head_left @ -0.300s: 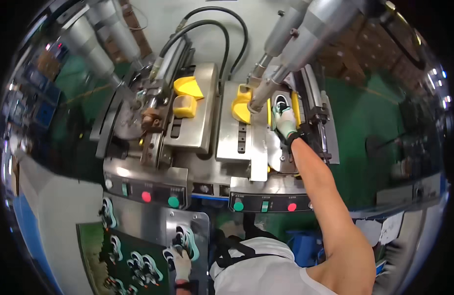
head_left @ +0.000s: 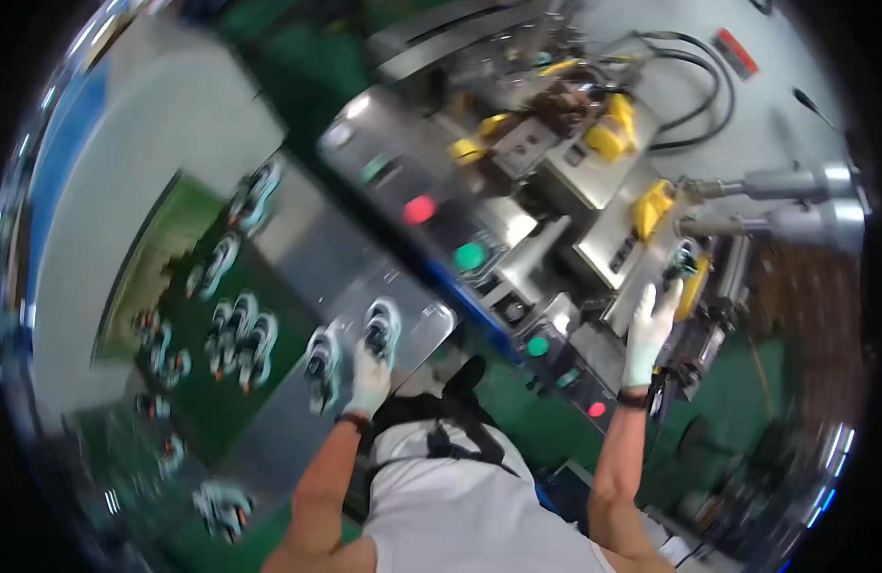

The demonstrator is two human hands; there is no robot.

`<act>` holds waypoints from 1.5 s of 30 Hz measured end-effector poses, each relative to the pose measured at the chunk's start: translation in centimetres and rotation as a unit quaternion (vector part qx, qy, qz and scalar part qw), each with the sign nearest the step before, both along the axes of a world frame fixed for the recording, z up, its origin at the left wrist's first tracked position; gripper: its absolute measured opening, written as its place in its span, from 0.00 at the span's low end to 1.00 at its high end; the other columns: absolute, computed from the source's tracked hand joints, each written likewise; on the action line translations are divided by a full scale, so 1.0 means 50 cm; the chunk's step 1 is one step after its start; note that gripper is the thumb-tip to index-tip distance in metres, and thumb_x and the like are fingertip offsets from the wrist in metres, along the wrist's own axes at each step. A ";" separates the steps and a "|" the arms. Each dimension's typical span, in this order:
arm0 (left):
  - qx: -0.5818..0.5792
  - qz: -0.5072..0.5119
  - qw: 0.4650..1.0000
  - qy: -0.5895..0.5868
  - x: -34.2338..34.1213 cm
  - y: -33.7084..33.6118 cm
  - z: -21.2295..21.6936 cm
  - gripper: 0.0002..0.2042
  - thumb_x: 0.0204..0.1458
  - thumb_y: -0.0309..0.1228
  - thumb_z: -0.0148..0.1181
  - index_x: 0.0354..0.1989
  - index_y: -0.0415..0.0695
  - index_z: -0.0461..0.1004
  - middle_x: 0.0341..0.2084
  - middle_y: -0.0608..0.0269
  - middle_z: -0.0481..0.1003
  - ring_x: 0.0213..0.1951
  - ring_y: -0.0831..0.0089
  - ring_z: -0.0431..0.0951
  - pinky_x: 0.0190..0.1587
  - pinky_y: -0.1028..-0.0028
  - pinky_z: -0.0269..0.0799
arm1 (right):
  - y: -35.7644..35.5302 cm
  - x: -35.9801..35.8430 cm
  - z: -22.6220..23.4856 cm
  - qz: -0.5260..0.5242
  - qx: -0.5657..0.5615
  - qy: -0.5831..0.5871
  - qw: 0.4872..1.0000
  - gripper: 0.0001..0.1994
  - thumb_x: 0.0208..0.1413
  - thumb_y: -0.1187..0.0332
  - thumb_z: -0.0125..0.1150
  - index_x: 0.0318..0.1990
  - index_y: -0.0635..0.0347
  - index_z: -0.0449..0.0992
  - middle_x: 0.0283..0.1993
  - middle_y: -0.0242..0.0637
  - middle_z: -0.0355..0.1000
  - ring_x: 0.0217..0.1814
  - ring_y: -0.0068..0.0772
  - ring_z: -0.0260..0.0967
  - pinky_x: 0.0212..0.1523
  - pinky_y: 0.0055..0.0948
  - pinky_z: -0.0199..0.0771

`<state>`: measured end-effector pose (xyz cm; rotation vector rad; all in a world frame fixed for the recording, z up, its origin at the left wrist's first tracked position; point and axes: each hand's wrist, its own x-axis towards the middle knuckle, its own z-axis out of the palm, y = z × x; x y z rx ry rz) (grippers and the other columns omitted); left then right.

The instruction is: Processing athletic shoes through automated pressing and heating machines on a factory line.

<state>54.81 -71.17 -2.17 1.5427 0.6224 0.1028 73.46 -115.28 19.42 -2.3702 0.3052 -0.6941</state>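
Observation:
My left hand [head_left: 368, 384], in a pale glove, grips the near end of a sneaker [head_left: 384, 323] with a light sole and dark upper on the metal table. Another sneaker [head_left: 322, 363] lies just left of it. To the right, my gloved right hand [head_left: 649, 334] is open, with its fingers stretched out and apart. Just beyond its fingertips, a sneaker [head_left: 686, 256] sits in the press machine [head_left: 594, 229] beside a yellow pad [head_left: 691, 291]. Motion blur softens the picture.
Several sneakers [head_left: 242, 334] lie on the green mat [head_left: 207, 411] at left. The control panel [head_left: 441, 229] carries red and green buttons. Metal cylinders [head_left: 794, 201] reach in from the right, near yellow moulded blocks [head_left: 651, 208]. Black hoses [head_left: 718, 91] curve behind the machine.
The view has swung left, so the machine now appears tilted at upper right. My right hand has come away from the sneaker in the machine. My left hand now grips a sneaker on the table.

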 end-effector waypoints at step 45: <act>-0.155 -0.886 0.408 -0.158 -0.483 -0.826 0.530 0.28 0.55 0.22 0.63 0.64 0.32 0.60 0.52 0.54 0.73 0.53 0.70 0.74 0.59 0.70 0.68 | 0.186 -1.321 0.150 -0.682 0.176 -0.260 0.661 0.32 0.53 0.63 0.68 0.63 0.66 0.64 0.52 0.44 0.75 0.53 0.34 0.73 0.57 0.34 0.73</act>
